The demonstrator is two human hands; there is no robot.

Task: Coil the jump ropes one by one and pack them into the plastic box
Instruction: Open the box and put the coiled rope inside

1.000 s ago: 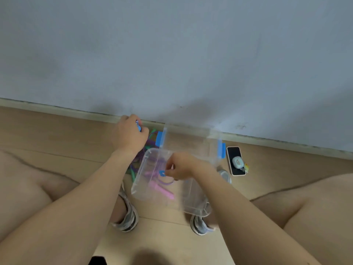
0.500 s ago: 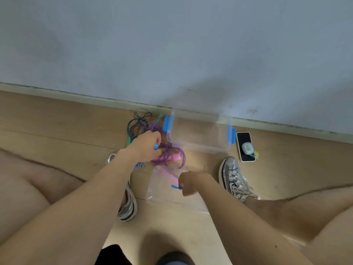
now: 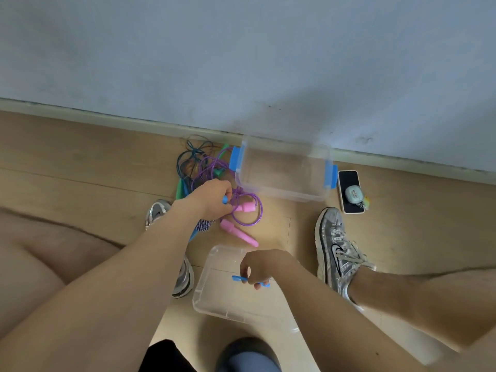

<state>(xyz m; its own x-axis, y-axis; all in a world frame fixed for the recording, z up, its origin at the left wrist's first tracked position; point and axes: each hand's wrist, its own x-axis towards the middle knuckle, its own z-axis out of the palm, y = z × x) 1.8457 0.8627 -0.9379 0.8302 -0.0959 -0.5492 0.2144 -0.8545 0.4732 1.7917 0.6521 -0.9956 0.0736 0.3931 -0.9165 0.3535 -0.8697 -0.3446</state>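
Here, in the head view, the left hand (image 3: 212,196) is down in the rope pile (image 3: 200,167) on the floor (image 3: 80,162), its fingers clenched round a blue handle (image 3: 225,200) whose tip shows just past the knuckles. A blue-and-white braided rope (image 3: 204,225) lies under that wrist; whether it belongs to the gripped handle cannot be told. The purple rope (image 3: 255,210) loops just to the right of the left hand, and one pink handle (image 3: 239,232) lies a little nearer the person, its long axis slanting from the left hand down toward the right hand (image 3: 261,265). The box (image 3: 279,194) stands open-mouthed just beyond and to the right of the left hand, beside the pile, with its long side running left to right along the wall. The right hand is well back from all this, close to the body, pinching the blue grip (image 3: 236,277) of the lid (image 3: 214,296); whether the lid rests on the floor or hangs just above it is not clear. By my reading the left hand is plainly the nearer one to both ropes and box, so the first rope would be drawn up from under it and toward the person for coiling, while the right hand must let go of the lid before it can help. No rope is in the box yet.
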